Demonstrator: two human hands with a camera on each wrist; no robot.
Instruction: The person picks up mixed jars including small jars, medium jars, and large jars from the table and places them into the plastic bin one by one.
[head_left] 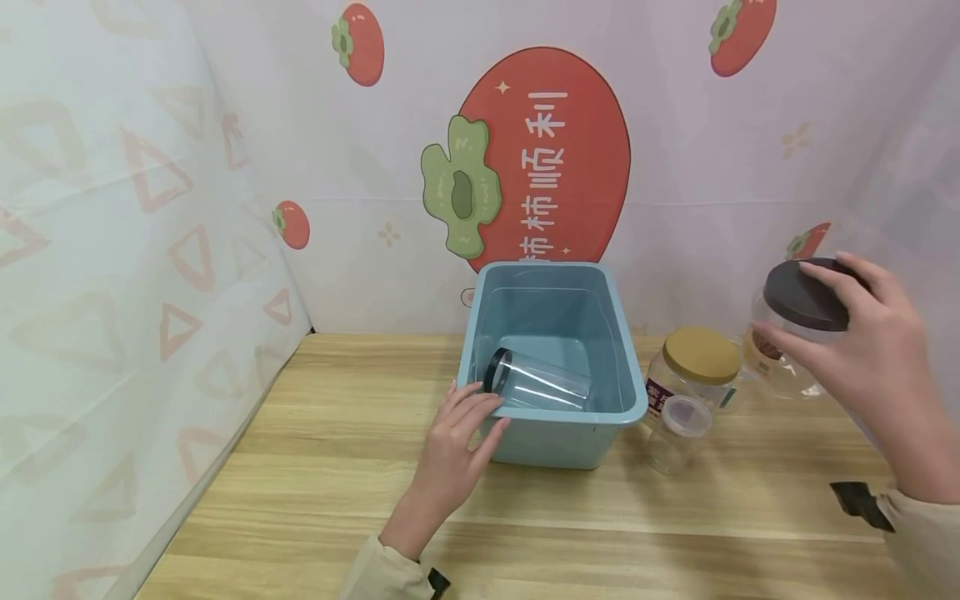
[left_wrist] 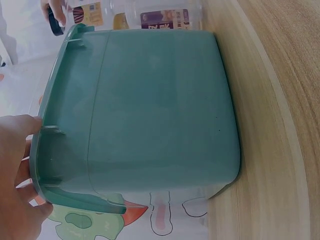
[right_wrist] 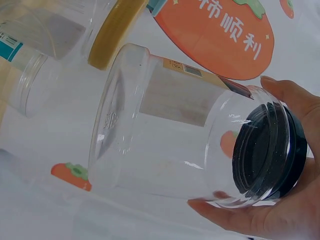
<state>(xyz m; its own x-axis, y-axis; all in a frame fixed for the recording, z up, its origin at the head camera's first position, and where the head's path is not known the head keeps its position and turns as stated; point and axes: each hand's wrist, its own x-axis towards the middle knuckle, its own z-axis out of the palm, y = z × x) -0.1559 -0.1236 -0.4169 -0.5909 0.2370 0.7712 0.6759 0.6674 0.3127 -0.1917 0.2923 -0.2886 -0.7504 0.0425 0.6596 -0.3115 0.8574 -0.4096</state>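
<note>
My left hand (head_left: pixel 452 446) grips the near left rim of a light blue plastic bin (head_left: pixel 551 442), its fingers over the edge and the thumb outside. Inside the bin a clear jar with a black lid (head_left: pixel 543 382) lies on its side. At the right, my right hand (head_left: pixel 873 350) holds a large clear jar (right_wrist: pixel 170 135) by its black lid (head_left: pixel 813 293), fingers and thumb around the top. In the right wrist view that jar looks empty and has a label on its side. Its base hangs apart from the gold-lidded jar (head_left: pixel 701 354).
Right of the bin, the gold-lidded jar stands with a purple label. In front of it is a small clear jar with a pale lid (head_left: pixel 678 435). The wooden table (head_left: pixel 337 467) meets a printed cloth backdrop (head_left: pixel 397 275) behind and a cloth at the left.
</note>
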